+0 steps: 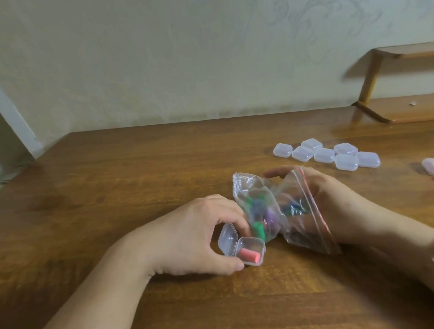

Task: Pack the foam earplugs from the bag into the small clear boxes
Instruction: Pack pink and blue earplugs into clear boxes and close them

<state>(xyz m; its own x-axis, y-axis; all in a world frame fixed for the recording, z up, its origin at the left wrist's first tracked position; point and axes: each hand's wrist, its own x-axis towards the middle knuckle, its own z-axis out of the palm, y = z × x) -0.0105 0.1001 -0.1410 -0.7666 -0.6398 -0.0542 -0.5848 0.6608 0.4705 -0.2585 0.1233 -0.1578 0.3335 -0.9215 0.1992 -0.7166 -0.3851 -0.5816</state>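
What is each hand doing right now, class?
Left hand: fingers curled round the open clear box, which holds a pink earplug.
Right hand: inside the bag; grip cannot be told.

No legible text, label, brand or no. can be made out anywhere. The bag [274,206] and the clear boxes [327,154] are seen unprinted; the wall [198,45] is marked w/ a faint floral relief only, no lettering.
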